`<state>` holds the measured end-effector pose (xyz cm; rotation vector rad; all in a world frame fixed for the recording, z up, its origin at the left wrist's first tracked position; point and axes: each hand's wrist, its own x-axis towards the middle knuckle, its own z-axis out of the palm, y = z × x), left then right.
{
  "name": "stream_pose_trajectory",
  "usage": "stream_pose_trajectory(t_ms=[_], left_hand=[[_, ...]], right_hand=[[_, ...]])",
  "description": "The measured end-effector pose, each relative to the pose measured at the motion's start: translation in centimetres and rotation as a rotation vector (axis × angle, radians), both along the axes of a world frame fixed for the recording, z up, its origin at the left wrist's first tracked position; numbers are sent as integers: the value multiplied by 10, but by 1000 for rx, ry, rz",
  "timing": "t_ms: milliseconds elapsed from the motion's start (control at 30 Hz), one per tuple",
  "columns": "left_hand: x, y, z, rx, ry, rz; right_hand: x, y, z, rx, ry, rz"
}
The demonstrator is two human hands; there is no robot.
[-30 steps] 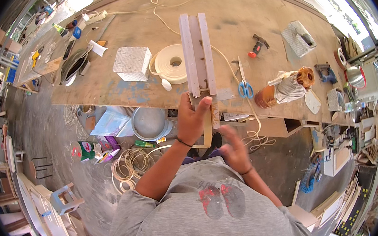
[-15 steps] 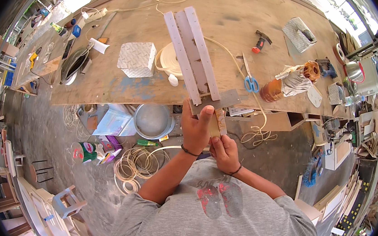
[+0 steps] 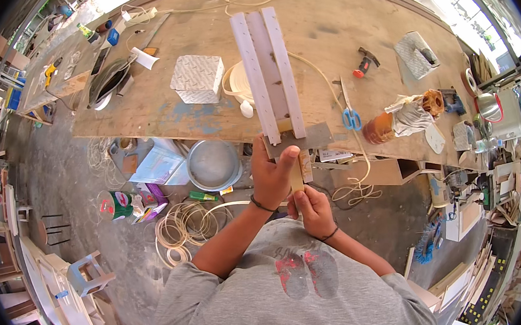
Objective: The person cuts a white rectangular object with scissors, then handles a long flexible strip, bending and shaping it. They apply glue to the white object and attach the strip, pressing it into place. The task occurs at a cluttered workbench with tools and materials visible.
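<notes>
A long pale lilac channel point(image 3: 271, 67) with two raised rails, dotted with small marks, extends out in front of me over the table's near edge. At its near end sits a flat grey plate point(image 3: 317, 135). My left hand point(image 3: 272, 172) is closed around this end, thumb on top. A narrow tan strip point(image 3: 297, 179) runs from below the plate down to my right hand point(image 3: 315, 212), whose thumb and fingers pinch its lower end. Tan material point(image 3: 284, 124) also shows between the rails just beyond the plate. The underside of the channel is hidden.
On the wooden table point(image 3: 329, 24) lie a roll of cream edging point(image 3: 238, 80), a metal-patterned block point(image 3: 197, 79), blue-handled scissors point(image 3: 350, 116), a hammer point(image 3: 365, 63) and a wrapped amber jar point(image 3: 378, 130). A round basin point(image 3: 213, 165) and coiled strip point(image 3: 182, 229) are below.
More tan material shows between the rails beyond the plate. My right hand has shifted slightly, and both hands keep their hold. The whole view has turned a little.
</notes>
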<state>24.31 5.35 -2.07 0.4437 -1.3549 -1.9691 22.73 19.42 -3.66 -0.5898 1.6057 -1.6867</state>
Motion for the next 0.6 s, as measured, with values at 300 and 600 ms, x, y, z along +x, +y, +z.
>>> stream_pose_trajectory(t_ms=[300,600], left_hand=[[10,9,-20,-27,-86,19],[20,6,15,100,67,-114]], right_hand=[[-2,-5,13,103,82,16],[7,14,-3,-15,75,147]])
